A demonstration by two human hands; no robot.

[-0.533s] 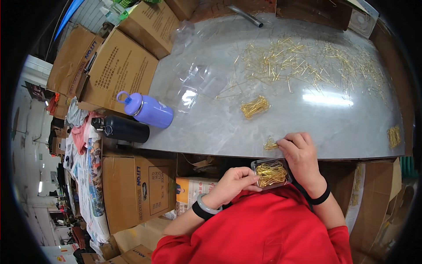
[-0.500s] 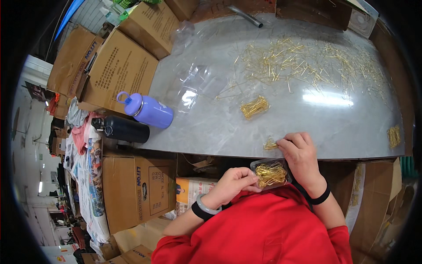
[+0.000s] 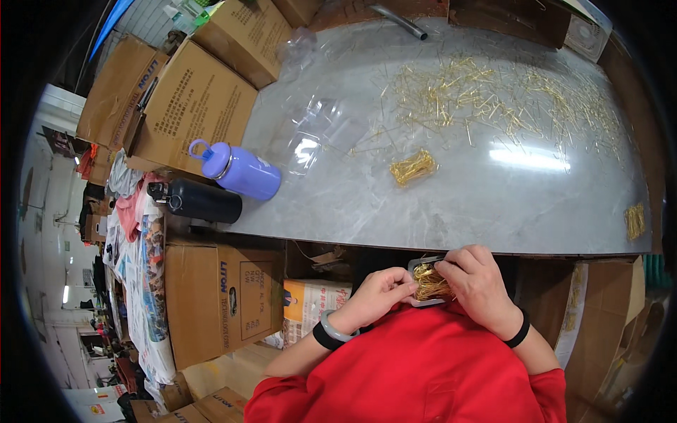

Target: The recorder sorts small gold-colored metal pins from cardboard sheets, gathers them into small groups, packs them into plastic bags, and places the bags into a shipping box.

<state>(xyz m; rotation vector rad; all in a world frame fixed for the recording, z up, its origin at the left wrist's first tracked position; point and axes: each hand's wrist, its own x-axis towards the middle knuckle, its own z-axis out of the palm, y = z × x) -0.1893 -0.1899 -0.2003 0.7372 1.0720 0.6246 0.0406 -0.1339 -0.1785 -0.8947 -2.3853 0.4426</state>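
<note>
Just in front of the table edge, a small clear plastic tray [image 3: 413, 264] packed with thin gold wire hooks [image 3: 431, 286] is held close to my red shirt. My left hand [image 3: 381, 299] pinches the tray's left side between thumb and fingers. Over its right side lies my right hand [image 3: 479, 282], fingers curled and closed at the gold hooks, covering part of the tray. Which hooks those fingertips grip is partly hidden. On the table beyond, another clear tray filled with gold hooks [image 3: 413, 168] lies by itself.
Loose gold hooks [image 3: 486, 99] spread across the far right of the grey table [image 3: 338, 211]. A small hook bundle [image 3: 635, 221] lies at the right edge. Clear plastic trays [image 3: 310, 134], a purple bottle [image 3: 247, 173] and a black bottle [image 3: 204, 202] are at left, beside cardboard boxes [image 3: 201, 106].
My right hand has come off the table edge with its small bunch of gold hooks and moved down onto the tray. My left hand keeps its hold on the tray.
</note>
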